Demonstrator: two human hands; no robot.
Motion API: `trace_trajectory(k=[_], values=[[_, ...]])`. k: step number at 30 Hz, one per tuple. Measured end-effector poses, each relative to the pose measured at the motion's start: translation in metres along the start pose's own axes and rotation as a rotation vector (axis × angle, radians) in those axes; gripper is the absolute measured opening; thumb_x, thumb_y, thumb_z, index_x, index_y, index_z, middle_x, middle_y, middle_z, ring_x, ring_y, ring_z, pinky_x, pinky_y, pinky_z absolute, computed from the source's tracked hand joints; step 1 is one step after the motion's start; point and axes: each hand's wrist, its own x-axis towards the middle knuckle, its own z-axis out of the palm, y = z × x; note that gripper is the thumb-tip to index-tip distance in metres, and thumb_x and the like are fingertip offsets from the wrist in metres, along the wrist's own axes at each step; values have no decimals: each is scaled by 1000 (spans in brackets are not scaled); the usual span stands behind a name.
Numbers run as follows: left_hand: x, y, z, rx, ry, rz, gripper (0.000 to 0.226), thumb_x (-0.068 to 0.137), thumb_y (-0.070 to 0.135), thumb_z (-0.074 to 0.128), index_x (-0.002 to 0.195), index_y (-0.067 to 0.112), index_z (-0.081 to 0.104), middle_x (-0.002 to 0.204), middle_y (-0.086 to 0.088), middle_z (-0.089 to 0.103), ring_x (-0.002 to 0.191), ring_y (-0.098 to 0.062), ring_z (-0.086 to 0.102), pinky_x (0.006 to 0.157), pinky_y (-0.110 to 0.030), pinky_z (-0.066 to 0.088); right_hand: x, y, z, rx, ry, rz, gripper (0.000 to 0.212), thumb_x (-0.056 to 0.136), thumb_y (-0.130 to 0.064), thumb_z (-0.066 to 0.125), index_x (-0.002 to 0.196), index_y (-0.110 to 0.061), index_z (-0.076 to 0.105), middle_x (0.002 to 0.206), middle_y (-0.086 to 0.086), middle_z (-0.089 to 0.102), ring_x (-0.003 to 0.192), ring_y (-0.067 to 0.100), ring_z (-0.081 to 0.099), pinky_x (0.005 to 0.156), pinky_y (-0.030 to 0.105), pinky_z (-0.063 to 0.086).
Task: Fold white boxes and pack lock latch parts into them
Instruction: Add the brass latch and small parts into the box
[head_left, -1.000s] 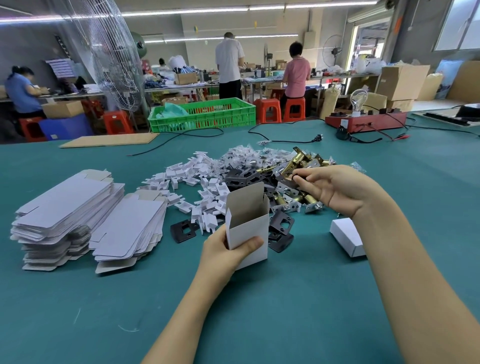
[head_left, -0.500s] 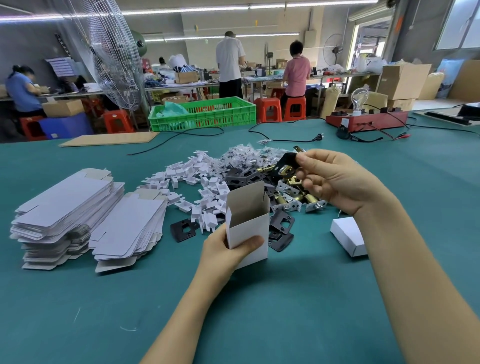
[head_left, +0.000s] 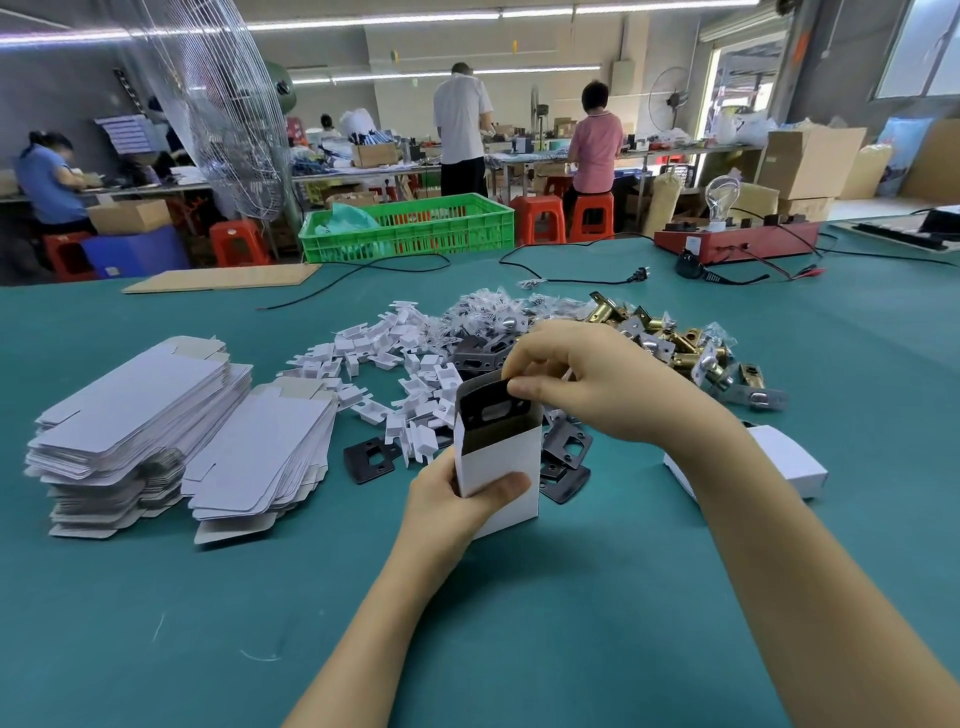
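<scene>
Head view: the left hand (head_left: 457, 499) grips the open white box (head_left: 501, 467) upright on the green table (head_left: 156, 623), thumb across its front; the right hand (head_left: 597, 384) pinches a black strike plate (head_left: 488, 410) half inside the box mouth. Flat box blanks (head_left: 156, 415) lie stacked at left, brass latch parts (head_left: 675, 338) heaped beyond the hands, a closed white box (head_left: 789, 462) just right of the forearm
</scene>
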Motion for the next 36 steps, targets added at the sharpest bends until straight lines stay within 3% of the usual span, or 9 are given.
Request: trace_trajectory(k=[2, 7, 12, 17, 20, 22, 26, 30, 36], values=[[1, 0, 0, 4, 1, 1, 36, 63, 32, 78, 99, 31, 71, 92, 10, 75, 85, -11, 70, 69, -21, 53, 0, -2, 1, -60, 7, -18, 11, 92, -19, 62, 88, -29, 59, 89, -2, 58, 79, 5, 51, 67, 9, 37], [1, -2, 0, 20, 11, 4, 34, 63, 33, 79, 97, 30, 71, 90, 10, 75, 83, -9, 69, 67, -19, 53, 3, -1, 9, -87, 43, -9, 4, 90, -23, 65, 92, -23, 70, 91, -3, 46, 82, 10, 48, 71, 21, 37], [2, -2, 0, 24, 26, -9, 36, 62, 33, 79, 97, 29, 71, 90, 9, 75, 83, -10, 69, 71, -25, 54, 5, 0, 18, -132, 18, 19, 6, 86, -24, 70, 90, -21, 74, 85, -9, 31, 77, 1, 37, 64, 7, 31], [3, -2, 0, 23, 32, -10, 36, 61, 32, 79, 96, 26, 71, 90, 9, 76, 86, -13, 70, 75, -30, 56, 3, 2, 10, -51, 90, 52, 5, 86, -27, 69, 90, -24, 69, 84, -6, 41, 74, -1, 42, 64, 10, 32], [2, -2, 0, 49, 24, -14, 38, 61, 33, 80, 97, 23, 72, 91, 6, 76, 90, -18, 70, 79, -34, 56, 1, 7, 1, 50, 186, 99, 12, 86, -31, 69, 83, -19, 70, 76, 12, 58, 58, 3, 43, 63, 26, 43], [2, -2, -1, 66, 14, -22, 40, 61, 32, 80, 99, 22, 72, 93, 5, 76, 92, -19, 70, 81, -35, 56, -2, 16, -7, 119, 247, 170, 13, 87, -31, 68, 82, -19, 71, 77, 19, 63, 57, 9, 46, 61, 26, 43], [4, -2, -3, 10, 26, -67, 36, 69, 18, 89, 102, 19, 72, 95, 4, 77, 91, -18, 71, 71, -25, 56, -8, 44, -19, 189, 406, 313, 8, 88, -29, 67, 83, -23, 70, 75, 4, 68, 66, 13, 59, 66, 29, 48], [6, -2, -2, -46, 47, -100, 28, 74, 13, 83, 99, 19, 72, 92, 4, 77, 87, -15, 72, 64, -20, 54, -8, 70, -16, 194, 525, 447, 7, 89, -27, 64, 83, -25, 68, 77, -2, 64, 73, 15, 59, 69, 30, 47], [6, 0, -2, -68, 33, -101, 28, 77, 15, 82, 101, 20, 70, 90, 10, 77, 81, -7, 72, 61, -15, 52, 34, 93, 12, 21, 338, 493, 13, 92, -18, 57, 101, -14, 65, 84, -3, 62, 73, 14, 58, 56, 22, 41]])
